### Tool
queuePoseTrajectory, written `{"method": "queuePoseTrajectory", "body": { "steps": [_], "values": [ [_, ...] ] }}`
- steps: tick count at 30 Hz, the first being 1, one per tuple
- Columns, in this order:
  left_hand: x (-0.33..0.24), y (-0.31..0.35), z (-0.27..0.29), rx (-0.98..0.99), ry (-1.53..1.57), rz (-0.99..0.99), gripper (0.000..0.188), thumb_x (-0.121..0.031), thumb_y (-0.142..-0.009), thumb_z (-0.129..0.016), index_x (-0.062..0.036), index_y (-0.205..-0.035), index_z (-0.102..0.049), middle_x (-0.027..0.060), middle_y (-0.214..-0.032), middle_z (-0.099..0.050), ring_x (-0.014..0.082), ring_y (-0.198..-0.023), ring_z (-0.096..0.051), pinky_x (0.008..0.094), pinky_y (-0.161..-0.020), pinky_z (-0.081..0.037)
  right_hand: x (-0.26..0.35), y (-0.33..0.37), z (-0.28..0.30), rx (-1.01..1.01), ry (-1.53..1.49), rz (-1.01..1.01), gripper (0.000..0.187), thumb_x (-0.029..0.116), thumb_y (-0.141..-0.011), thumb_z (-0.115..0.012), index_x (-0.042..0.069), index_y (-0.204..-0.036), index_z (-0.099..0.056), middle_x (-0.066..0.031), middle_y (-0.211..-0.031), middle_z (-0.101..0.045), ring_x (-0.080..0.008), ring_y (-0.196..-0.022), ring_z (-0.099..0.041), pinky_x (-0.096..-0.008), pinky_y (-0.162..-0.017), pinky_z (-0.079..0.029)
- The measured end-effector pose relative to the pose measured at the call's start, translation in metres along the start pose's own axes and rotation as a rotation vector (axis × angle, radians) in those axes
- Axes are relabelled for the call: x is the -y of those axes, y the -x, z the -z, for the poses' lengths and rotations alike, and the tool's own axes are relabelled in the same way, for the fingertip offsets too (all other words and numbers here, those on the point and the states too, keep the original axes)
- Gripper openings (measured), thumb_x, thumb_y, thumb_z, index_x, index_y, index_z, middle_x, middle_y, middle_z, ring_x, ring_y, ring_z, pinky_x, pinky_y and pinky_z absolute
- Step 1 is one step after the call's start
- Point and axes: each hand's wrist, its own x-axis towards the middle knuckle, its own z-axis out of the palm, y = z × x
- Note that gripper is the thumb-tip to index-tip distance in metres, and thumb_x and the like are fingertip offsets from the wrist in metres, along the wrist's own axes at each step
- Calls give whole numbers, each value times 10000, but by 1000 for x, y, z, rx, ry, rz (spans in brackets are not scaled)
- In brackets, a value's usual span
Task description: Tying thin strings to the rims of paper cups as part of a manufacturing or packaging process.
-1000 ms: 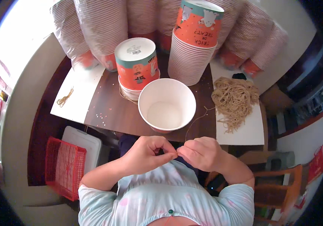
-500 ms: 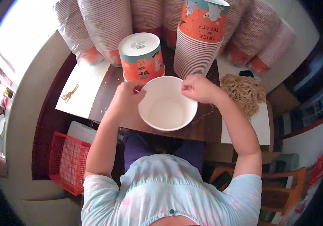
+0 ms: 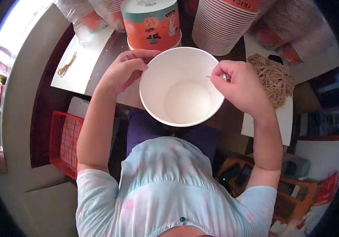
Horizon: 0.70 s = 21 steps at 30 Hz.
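The left hand (image 3: 126, 71) touched the tub (image 3: 157, 89), its hold unclear; the right hand (image 3: 238, 83) pinched a cord (image 3: 208, 76). A loose pinch risked losing it; a tug, tipping the tub.

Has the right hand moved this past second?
Yes, forward: short of the tan string heap a second ago, the right hand is now level with it, at the white tub.

Dark lettering (image 3: 243, 4) on orange tub (image 3: 233, 1) topping stack (image 3: 220, 29), at upper edge of view
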Motion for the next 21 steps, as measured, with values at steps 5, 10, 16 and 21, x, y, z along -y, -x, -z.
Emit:
{"method": "queuePoseTrajectory", "body": {
  "steps": [5, 10, 16, 21],
  "values": [
    [5, 3, -9, 30, -108, -90, 452, 9, -720, -483, 71, -1157, -583, 115, -1053, -643, 142, -946, -611, 260, -868, -473, -3, 2, -4, 34, 9, 15, 140, 117, -806, -603, -22, -794, -610, -4, -608, -555, -45, -553, -466, -238, -503, -380],
    [-6, -19, -19, 57, -655, -234, 415, -51, -748, -509, 27, -1147, -594, 82, -1002, -645, 117, -909, -593, 246, -818, -472, -12, 0, -7, 138, 15, 3, 141, 118, -819, -594, -23, -825, -606, -7, -615, -553, -53, -563, -466, -247, -513, -387],
    [-13, -37, -35, 58, -898, -232, 247, -91, -751, -553, 33, -934, -663, 67, -779, -653, 131, -726, -602, 276, -679, -489, -18, -3, -16, 76, 81, 111, 141, 107, -820, -583, -31, -843, -590, -90, -669, -581, -143, -597, -538, -297, -561, -431],
    [-11, -32, -37, -45, -853, -199, 219, -109, -751, -574, 42, -880, -666, 51, -730, -643, 109, -669, -586, 263, -630, -484, -21, -6, -17, 20, 204, 160, 156, 125, -807, -593, -28, -838, -589, -168, -758, -610, -293, -700, -603, -371, -639, -464]
  ]
}}
